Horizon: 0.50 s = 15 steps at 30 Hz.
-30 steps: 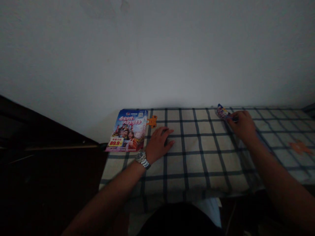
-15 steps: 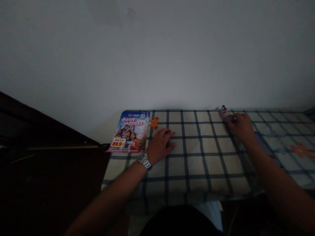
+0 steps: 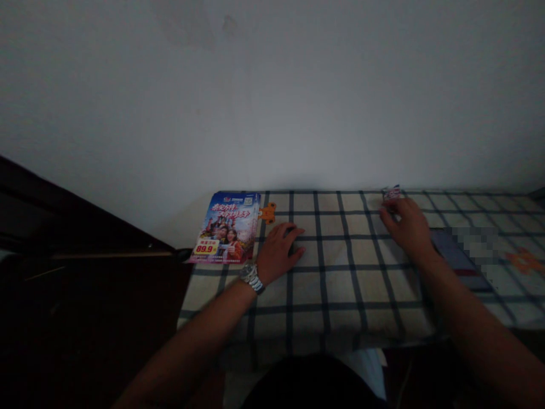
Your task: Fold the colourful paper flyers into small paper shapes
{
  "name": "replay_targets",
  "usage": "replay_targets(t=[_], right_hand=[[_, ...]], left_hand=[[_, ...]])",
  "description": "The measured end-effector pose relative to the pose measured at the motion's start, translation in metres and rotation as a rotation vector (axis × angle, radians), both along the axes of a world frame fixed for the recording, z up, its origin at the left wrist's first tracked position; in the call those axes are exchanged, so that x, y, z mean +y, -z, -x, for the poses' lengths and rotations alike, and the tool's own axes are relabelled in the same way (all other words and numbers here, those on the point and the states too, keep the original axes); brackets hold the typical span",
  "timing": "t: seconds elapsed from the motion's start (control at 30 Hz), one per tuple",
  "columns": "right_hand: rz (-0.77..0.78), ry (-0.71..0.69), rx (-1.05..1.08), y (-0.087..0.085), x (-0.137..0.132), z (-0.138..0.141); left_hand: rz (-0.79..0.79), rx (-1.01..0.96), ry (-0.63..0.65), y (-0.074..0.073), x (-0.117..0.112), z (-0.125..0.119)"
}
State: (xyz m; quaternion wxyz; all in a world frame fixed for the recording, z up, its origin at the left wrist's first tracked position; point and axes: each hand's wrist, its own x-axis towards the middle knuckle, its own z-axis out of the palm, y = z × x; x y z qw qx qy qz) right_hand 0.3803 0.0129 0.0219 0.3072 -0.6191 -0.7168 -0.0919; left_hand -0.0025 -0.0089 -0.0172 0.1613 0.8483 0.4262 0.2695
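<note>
My left hand [image 3: 279, 254], with a metal wristwatch [image 3: 251, 278] at its wrist, rests on the checked cloth [image 3: 336, 267] with thumb and fingers apart, holding nothing. Just left of it lies a stack of glossy leaflets [image 3: 227, 227], blue and pink, marked 89.9. Over by the wall, my right hand [image 3: 404, 224] has its thumb and fingers bent around a small, crinkled, red-and-white packet-like thing [image 3: 392, 194]. Its lower part is hidden behind the fingers, and its kind is too small to make out.
A flat dark-edged thing with a greyish face [image 3: 457, 258] lies beside my right forearm, partly blurred out. Orange bear figures [image 3: 267, 213] are printed on the cloth. A plain wall [image 3: 298, 102] borders the far edge, and dark furniture [image 3: 63, 216] stands at left.
My right hand has shifted slightly left and turned, and the small packet-like thing now shows a red-and-white side. More of the flat dark-edged thing is uncovered. My left hand stays put.
</note>
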Motion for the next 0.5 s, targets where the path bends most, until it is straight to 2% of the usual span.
replay_targets(t=[0.1, 0.27, 0.37, 0.5], right_hand=[[0.084, -0.16, 0.024, 0.003, -0.006, 0.037], [0.2, -0.338, 0.088, 0.008, -0.015, 0.09], [0.229, -0.397, 0.123, 0.011, -0.015, 0.109], [0.248, -0.431, 0.14, 0.022, -0.012, 0.119]], left_hand=[[0.003, 0.001, -0.005, 0.0, 0.0, 0.0], [-0.004, -0.003, -0.005, 0.001, 0.0, 0.0], [0.002, 0.006, -0.006, 0.0, 0.0, 0.0], [0.004, 0.024, -0.012, 0.0, 0.0, -0.001]])
